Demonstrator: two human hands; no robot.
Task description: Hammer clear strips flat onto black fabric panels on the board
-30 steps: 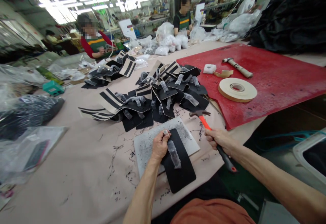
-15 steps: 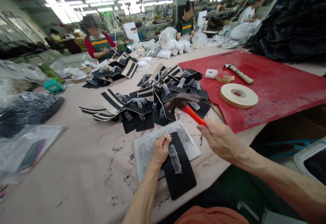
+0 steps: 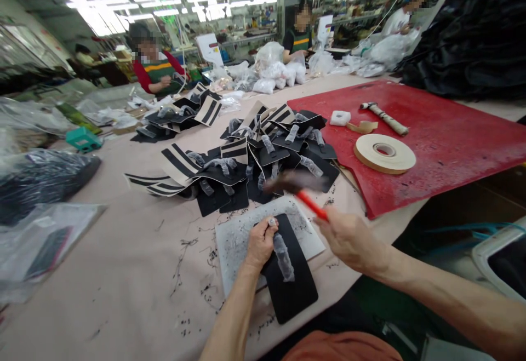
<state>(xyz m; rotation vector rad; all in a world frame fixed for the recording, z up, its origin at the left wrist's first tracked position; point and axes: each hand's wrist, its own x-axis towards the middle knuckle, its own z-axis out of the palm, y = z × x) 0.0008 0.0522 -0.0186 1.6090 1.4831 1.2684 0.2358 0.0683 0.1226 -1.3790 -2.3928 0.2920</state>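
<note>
My right hand (image 3: pixel 353 240) is closed around the red handle of a hammer (image 3: pixel 310 203), whose head is blurred and hangs above the far edge of a white board (image 3: pixel 234 240). In my left hand (image 3: pixel 261 241), the fingers grip a short metal punch (image 3: pixel 272 222) with only its round top showing. That hand rests at the upper left edge of a black panel (image 3: pixel 298 273). A strap wrapped in clear plastic (image 3: pixel 283 257) runs along the panel, which lies partly on the board and tilts toward me. Small black scraps dot the board.
Beyond the board lies a heap of black panels (image 3: pixel 222 172) with wrapped straps. On the right, a red sheet (image 3: pixel 444 147) carries a tape roll (image 3: pixel 385 154) and a wrapped-handle hammer (image 3: pixel 386 119). Plastic-bagged goods (image 3: pixel 45 177) are at left. Co-workers sit across the table.
The hammer and my right hand have come down a little toward the board. My left hand, the punch and the panel stay nearly where they were.
</note>
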